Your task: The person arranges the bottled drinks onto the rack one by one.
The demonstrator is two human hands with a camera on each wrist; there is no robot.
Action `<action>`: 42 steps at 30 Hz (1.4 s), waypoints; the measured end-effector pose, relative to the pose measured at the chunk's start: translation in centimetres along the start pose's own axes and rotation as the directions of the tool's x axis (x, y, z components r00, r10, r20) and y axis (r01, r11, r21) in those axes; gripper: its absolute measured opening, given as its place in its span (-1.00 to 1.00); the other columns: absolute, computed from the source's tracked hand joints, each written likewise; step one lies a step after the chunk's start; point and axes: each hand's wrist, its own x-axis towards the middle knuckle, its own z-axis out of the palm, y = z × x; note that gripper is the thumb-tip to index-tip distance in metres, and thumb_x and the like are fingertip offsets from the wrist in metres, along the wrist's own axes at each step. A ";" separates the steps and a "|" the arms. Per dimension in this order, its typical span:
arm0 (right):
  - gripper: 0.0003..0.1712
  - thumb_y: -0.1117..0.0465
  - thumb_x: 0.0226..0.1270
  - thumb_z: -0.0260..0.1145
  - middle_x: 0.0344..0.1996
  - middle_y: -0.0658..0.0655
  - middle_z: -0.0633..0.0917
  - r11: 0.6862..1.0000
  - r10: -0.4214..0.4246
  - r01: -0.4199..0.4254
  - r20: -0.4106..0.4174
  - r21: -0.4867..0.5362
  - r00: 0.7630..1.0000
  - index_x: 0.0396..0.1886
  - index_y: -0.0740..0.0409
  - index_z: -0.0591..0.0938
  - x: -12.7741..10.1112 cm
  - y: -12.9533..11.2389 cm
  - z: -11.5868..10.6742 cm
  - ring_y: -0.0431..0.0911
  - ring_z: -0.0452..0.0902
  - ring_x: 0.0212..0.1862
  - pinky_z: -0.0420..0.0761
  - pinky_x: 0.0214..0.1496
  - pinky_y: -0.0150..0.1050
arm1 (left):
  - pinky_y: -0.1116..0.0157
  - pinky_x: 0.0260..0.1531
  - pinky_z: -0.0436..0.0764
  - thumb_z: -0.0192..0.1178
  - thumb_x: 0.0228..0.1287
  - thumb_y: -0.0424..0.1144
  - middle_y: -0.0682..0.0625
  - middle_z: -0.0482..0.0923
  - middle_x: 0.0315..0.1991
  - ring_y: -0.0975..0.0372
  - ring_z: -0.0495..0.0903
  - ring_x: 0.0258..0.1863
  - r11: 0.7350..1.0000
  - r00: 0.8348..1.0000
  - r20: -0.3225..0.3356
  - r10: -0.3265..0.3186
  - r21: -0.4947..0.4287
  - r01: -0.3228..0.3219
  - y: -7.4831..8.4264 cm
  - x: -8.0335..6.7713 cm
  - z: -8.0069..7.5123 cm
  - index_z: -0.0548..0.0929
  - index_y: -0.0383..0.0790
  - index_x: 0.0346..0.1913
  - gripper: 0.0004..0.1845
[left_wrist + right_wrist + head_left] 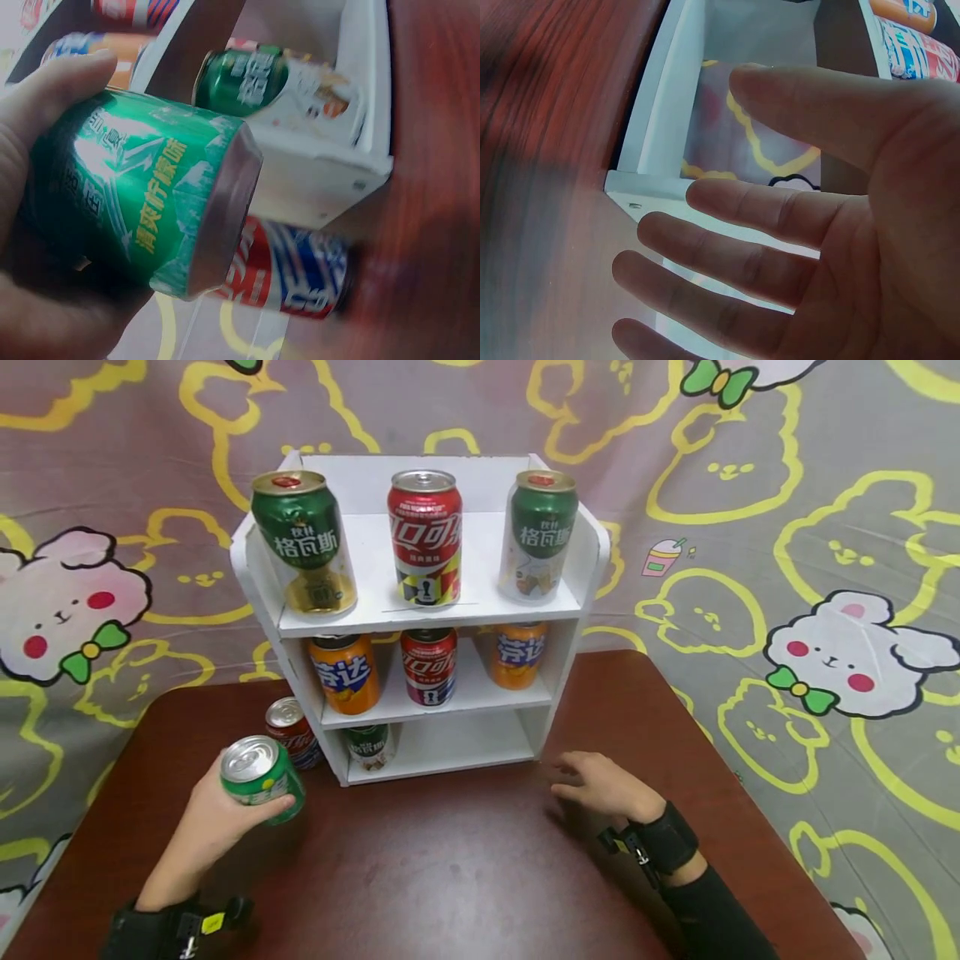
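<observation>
Left hand (206, 818) wrapped around a green can (262, 777) just above the brown desk (465, 877), red can (291, 731) behind it beside the white shelf (442, 752), right hand (603, 787) flat with fingers spread, near the shelf's bottom corner

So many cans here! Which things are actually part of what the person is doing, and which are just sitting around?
In hand:
- left hand holding the bright green soda can
- white three-tier shelf
- red-and-blue can beside it

Just there:
- right hand, open on the brown table
- cans already shelved
- cartoon cloth backdrop
</observation>
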 end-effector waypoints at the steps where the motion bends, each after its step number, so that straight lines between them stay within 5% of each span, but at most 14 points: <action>1: -0.57 0.11 0.30 0.30 -0.07 0.22 0.62 1.000 0.003 -0.003 0.000 -0.002 1.000 0.05 0.28 0.53 0.0 0.0 0.0 0.06 0.58 -0.03 0.60 -0.08 -0.06 | 0.57 -0.32 0.44 0.52 -0.09 -0.21 -0.27 0.40 0.06 0.30 0.41 -0.12 1.000 1.000 0.007 0.003 0.010 -0.003 0.2 -0.1 0.2 0.19 -0.38 0.28 -0.08; 4: -0.57 0.11 0.30 0.31 -0.08 0.21 0.63 1.000 0.013 -0.013 0.001 -0.012 1.000 0.04 0.29 0.54 -0.1 0.1 -0.1 0.05 0.58 -0.04 0.60 -0.10 -0.07 | 0.54 -0.29 0.44 0.55 -0.15 -0.20 -0.25 0.44 0.03 0.27 0.42 -0.12 1.000 1.000 0.019 0.015 0.024 -0.016 0.5 -0.5 0.9 0.24 -0.37 0.24 -0.09; 10: -0.57 0.11 0.29 0.31 -0.07 0.22 0.63 1.000 0.028 -0.028 0.006 -0.012 1.000 0.04 0.29 0.53 -0.1 0.3 -0.1 0.05 0.59 -0.04 0.60 -0.10 -0.07 | 0.48 -0.26 0.50 0.57 -0.21 -0.26 -0.22 0.50 -0.01 0.53 0.41 -0.18 0.997 0.995 0.063 0.073 -0.011 -0.072 1.1 -0.9 2.0 0.29 -0.35 0.22 -0.11; 21: -0.59 0.10 0.29 0.31 -0.09 0.21 0.63 0.999 0.040 -0.040 -0.001 -0.010 0.999 0.02 0.27 0.55 -0.4 0.5 0.2 0.04 0.59 -0.06 0.61 -0.11 -0.08 | 0.29 -0.17 0.57 0.59 -0.25 -0.19 -0.09 0.56 -0.06 0.22 0.55 -0.12 0.983 0.968 0.189 0.164 -0.117 -0.144 3.3 -1.2 5.7 0.38 -0.29 0.13 -0.17; 37: -0.53 0.07 0.31 0.29 -0.05 0.23 0.62 0.999 0.049 -0.049 -0.010 0.015 0.999 0.08 0.30 0.54 -0.6 0.3 -0.4 0.02 0.58 -0.05 0.59 -0.07 -0.08 | 0.15 -0.08 0.53 0.56 -0.19 -0.25 -0.13 0.50 -0.03 0.10 0.53 -0.08 0.944 0.946 0.265 0.187 -0.314 -0.098 5.9 1.1 11.3 0.32 -0.27 0.16 -0.19; 42: -0.52 0.07 0.32 0.27 -0.04 0.24 0.62 0.999 0.048 -0.048 -0.021 0.002 0.999 0.09 0.31 0.53 -0.8 0.1 -0.4 0.04 0.57 -0.04 0.59 -0.07 -0.06 | 0.13 -0.11 0.54 0.55 -0.21 -0.28 -0.10 0.52 -0.06 0.11 0.54 -0.10 0.944 0.940 0.276 0.201 -0.310 -0.111 6.6 1.5 13.1 0.36 -0.26 0.13 -0.22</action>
